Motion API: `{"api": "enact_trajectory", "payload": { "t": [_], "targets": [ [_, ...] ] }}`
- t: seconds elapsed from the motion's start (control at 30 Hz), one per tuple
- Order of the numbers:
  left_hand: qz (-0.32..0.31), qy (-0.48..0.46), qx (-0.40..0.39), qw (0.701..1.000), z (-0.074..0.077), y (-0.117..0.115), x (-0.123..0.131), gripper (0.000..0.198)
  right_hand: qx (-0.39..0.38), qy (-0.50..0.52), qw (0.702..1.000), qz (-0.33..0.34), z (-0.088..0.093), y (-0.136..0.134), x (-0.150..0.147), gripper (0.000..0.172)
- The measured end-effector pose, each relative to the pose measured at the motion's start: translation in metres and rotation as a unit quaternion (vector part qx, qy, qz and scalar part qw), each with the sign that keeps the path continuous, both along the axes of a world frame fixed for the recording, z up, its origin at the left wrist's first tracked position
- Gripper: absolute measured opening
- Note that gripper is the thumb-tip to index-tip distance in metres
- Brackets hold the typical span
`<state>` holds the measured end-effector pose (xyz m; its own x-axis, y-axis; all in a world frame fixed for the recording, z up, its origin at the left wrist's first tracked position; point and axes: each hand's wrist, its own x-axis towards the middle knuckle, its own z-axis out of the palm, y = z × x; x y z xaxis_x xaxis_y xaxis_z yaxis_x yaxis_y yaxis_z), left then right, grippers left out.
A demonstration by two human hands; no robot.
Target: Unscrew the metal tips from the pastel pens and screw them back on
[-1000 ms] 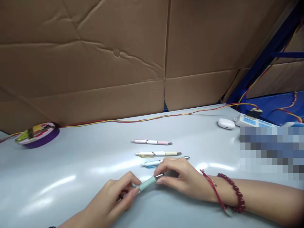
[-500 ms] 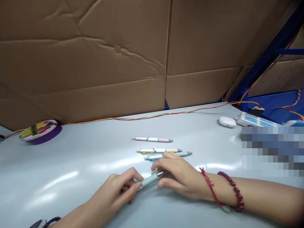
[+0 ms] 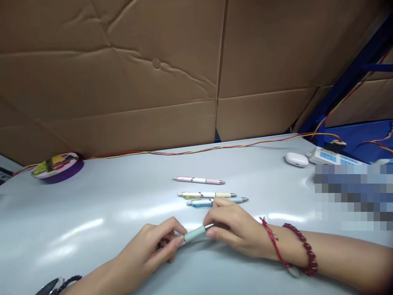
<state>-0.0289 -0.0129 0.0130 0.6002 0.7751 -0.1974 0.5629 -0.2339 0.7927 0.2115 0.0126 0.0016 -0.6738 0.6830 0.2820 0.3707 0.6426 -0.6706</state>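
at the left, the left hand (image 3: 162, 246) pinches the green pen (image 3: 195, 234) by its barrel between thumb and fingers, its rear end hidden in the hand; if that hold is loose, the smooth barrel could turn or slide through. the pen sits tilted between both hands, above the near part of the table (image 3: 123, 184), silver tip to the right. there the thumb and index finger of the right hand (image 3: 229, 227) close about the tip; how hard they press i cannot tell, but the tip offers little to hold, so a sideways pull could make them slip off. the right hand's knuckles overlap the blue pen (image 3: 202, 203) in this view, touching or not i cannot say; a forward nudge could roll it into the cream pen (image 3: 208, 195) just beyond. around them, from the left: a purple-sided round object (image 3: 66, 172) by the back edge, a red and yellow cable (image 3: 153, 153) running along that edge, the pink pen (image 3: 199, 180) lying apart behind the others, then a white case (image 3: 296, 159) beside a power strip (image 3: 328, 155). nearest in the way is the blue pen; the rest stands clear of both hands.
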Motion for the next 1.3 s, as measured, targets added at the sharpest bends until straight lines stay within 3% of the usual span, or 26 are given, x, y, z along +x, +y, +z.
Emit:
{"api": "enact_trajectory", "payload": {
  "t": [0.17,0.4,0.63,0.93,1.07,1.2,1.3],
  "targets": [
    [-0.002,0.003,-0.001,1.0,0.001,0.0,0.0,0.02,0.013,0.034,0.999,0.018,-0.003,-0.001,0.0,0.02],
    [-0.022,0.02,0.018,0.999,0.005,-0.002,0.002,0.021,0.028,-0.035,0.998,0.042,-0.005,0.003,-0.001,0.058],
    [-0.009,0.02,0.015,1.0,0.006,-0.001,0.001,0.024,0.029,-0.005,0.999,0.027,-0.003,-0.001,-0.001,0.039],
    [-0.049,0.039,0.033,0.997,0.009,0.0,0.0,0.025,0.035,-0.044,0.994,0.094,-0.008,0.003,0.0,0.049],
    [-0.067,0.022,0.088,0.994,0.009,0.0,-0.002,0.024,0.008,-0.035,0.998,0.058,-0.006,0.001,-0.001,0.051],
    [-0.158,0.015,0.156,0.975,0.013,-0.001,-0.003,0.044,-0.063,0.014,0.998,-0.029,0.0,0.001,0.0,0.047],
    [-0.17,0.016,0.179,0.969,0.014,-0.003,-0.005,0.058,-0.127,0.046,0.99,-0.046,0.003,0.002,0.001,0.038]
  ]
}}
